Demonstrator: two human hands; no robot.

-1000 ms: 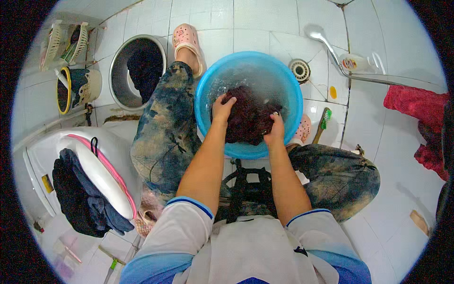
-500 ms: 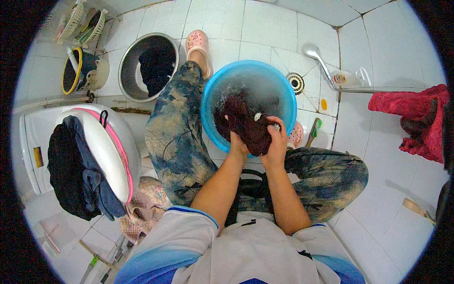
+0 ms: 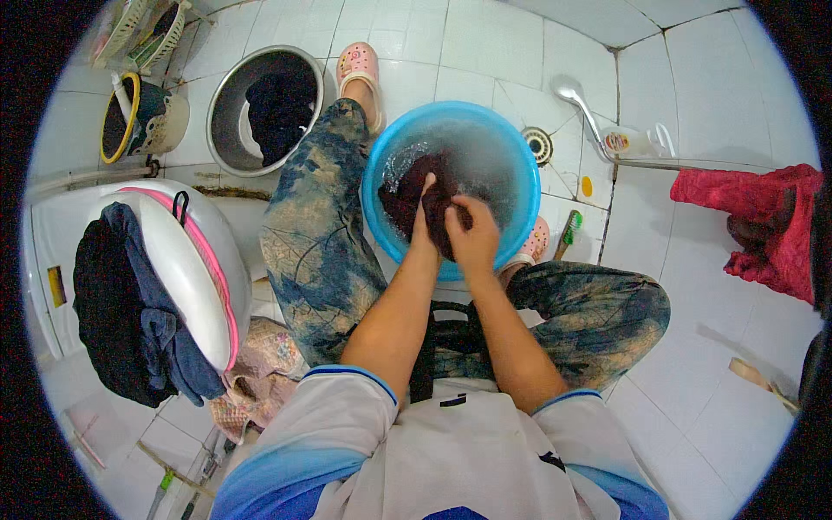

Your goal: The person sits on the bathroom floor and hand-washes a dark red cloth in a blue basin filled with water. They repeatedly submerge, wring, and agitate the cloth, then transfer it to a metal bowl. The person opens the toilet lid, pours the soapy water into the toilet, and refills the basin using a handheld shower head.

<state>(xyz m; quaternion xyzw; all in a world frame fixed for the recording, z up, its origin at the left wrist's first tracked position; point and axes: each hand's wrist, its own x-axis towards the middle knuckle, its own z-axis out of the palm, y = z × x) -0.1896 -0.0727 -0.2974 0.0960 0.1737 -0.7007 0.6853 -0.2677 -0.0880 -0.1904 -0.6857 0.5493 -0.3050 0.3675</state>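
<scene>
Both hands in the blue basin (image 3: 381, 204), which sits on the white tiled floor (image 3: 485, 52) between the person's knees. Left hand (image 3: 425, 227) and right hand (image 3: 475, 236) are side by side, touching or nearly so, each with a closed grip on the dark maroon cloth (image 3: 407, 195). The cloth is bunched at the near-left side of the basin, partly lifted against the hands and wet; the far-right part of the basin shows soapy water only.

Edges: the near rim of the basin is hidden under the wrists. The left rim lies just beside the left trouser leg (image 3: 316, 234), and the far rim is close to the pink sandal (image 3: 360, 69). The right rim is near a floor drain (image 3: 537, 143) and a green brush (image 3: 568, 230).

Room: tight on the left. A steel tub (image 3: 221, 121) with dark laundry sits just past the left knee, with a yellow-rimmed bucket (image 3: 117, 130) beside it. A white bowl-shaped basin with a pink rim (image 3: 186, 260), draped in dark clothes, is at the lower left. More open tile lies to the right and lower right. There a shower head (image 3: 572, 91) and a bottle (image 3: 628, 140) lie on the floor, and a red cloth (image 3: 763, 217) hangs at the right edge, well apart from the hands.
</scene>
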